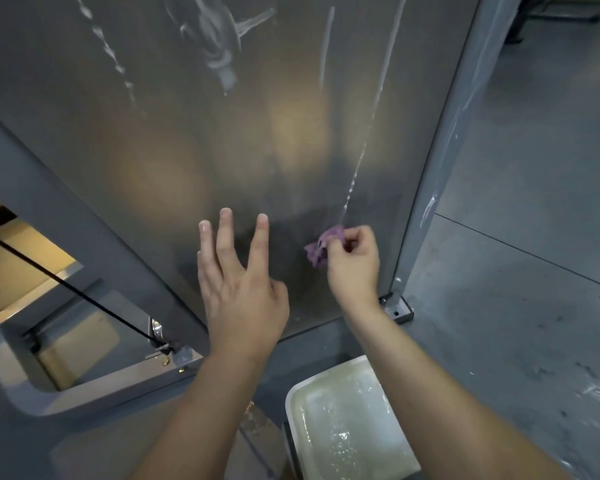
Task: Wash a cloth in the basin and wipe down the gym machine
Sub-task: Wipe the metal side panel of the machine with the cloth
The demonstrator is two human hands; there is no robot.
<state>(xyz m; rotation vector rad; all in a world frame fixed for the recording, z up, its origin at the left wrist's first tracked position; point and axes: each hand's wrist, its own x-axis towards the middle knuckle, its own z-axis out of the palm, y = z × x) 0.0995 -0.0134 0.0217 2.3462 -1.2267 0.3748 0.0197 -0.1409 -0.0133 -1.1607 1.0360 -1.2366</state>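
A small purple cloth point(321, 244) is bunched against the lower part of the gym machine's grey translucent panel point(222, 133). My right hand point(354, 261) grips the cloth and holds it on the panel. My left hand point(238, 282) lies to the left of it with straight, spread fingers pointing up the panel, and its fingertips seem to touch the surface. Soapy white streaks run down the panel above both hands. A white basin point(347, 420) of cloudy, foamy water stands on the floor below my right forearm.
A grey metal post point(440, 161) frames the panel's right side and ends in a bolted foot bracket point(397, 308). At lower left a black cable point(66, 285) runs to a pulley fitting in the machine's frame. Grey concrete floor point(534, 271) spreads to the right.
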